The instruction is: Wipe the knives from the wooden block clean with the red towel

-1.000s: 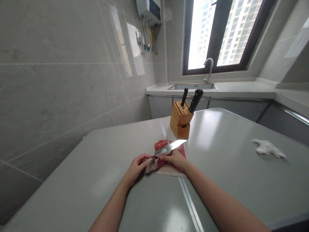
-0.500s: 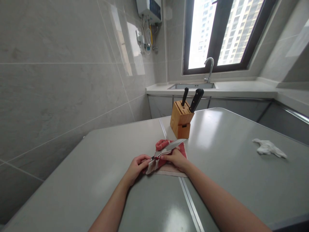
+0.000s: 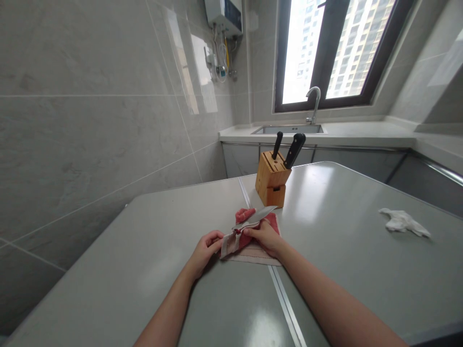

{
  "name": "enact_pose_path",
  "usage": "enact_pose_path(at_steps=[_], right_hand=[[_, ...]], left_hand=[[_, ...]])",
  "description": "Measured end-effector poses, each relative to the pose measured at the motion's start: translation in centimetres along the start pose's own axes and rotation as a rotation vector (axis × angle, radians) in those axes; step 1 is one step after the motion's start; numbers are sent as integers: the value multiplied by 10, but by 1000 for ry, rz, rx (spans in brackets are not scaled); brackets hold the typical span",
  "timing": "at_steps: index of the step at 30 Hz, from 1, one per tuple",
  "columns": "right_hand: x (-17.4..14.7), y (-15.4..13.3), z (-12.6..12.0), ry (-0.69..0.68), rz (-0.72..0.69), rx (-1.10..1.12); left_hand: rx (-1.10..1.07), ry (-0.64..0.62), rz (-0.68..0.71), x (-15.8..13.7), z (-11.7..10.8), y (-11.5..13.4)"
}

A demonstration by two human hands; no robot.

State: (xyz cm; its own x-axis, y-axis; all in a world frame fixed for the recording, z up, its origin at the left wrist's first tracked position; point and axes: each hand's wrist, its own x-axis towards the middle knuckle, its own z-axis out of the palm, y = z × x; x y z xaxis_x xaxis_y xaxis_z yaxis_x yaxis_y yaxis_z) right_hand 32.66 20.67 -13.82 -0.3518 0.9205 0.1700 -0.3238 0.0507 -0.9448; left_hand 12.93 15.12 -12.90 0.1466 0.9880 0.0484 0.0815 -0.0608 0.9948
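Note:
A kitchen knife (image 3: 261,215) lies slanted over a red and white cloth (image 3: 249,253), its bare blade pointing away to the right. My left hand (image 3: 207,246) has its fingers closed at the handle end, where a fold of cloth covers most of the handle. Gripping the bunched cloth from the right, my right hand (image 3: 265,237) presses it against the blade, its thumb on the near side. Just beyond the blade's tip stands a wooden knife block (image 3: 271,180) with two black-handled knives in it.
The grey table (image 3: 152,284) has a metal seam (image 3: 285,303) running under the cloth. A crumpled white cloth or tissue (image 3: 403,222) lies at the right. Behind the table are a counter with a sink (image 3: 289,129) and a faucet (image 3: 317,103). A tiled wall (image 3: 108,130) rises at the left.
The cloth fold has come up over the dark handle part that showed beside my left fingers. My right hand has barely shifted, and the blade keeps nearly the same slant.

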Motion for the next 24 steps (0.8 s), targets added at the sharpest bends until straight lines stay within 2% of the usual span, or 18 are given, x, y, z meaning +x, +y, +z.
enact_pose_path(at_steps=[14, 24], right_hand=[[3, 8, -4, 83, 37, 84], [3, 0, 1, -23, 34, 267]], left_hand=[[18, 50, 34, 2, -2, -4], [14, 36, 40, 2, -2, -4]])
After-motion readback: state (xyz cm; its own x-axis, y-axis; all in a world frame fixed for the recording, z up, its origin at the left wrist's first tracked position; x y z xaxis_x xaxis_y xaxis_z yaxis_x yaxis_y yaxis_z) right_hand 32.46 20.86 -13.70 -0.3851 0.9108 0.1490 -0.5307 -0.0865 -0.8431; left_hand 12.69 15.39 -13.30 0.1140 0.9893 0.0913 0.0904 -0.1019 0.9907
